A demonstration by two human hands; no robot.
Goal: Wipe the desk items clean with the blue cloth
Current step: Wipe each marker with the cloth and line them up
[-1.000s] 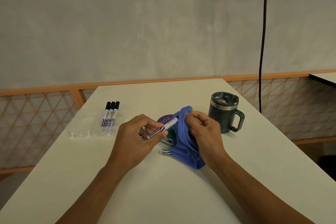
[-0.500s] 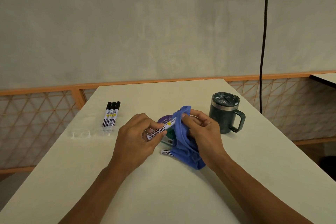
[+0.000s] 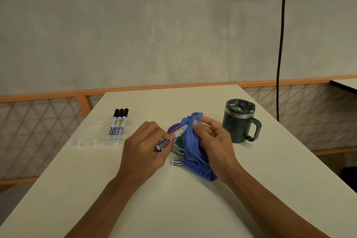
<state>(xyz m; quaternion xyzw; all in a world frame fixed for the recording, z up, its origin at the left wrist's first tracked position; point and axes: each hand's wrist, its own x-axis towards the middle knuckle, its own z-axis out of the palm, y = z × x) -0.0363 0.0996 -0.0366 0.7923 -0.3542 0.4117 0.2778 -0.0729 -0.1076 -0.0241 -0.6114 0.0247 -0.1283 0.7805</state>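
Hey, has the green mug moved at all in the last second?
No. The mug stands in the same spot near the far right corner of the desk, its handle still pointing right.

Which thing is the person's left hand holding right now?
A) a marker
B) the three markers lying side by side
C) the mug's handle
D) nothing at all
A: the left hand pinches a marker, whose far end goes into the blue cloth gripped by the right hand.
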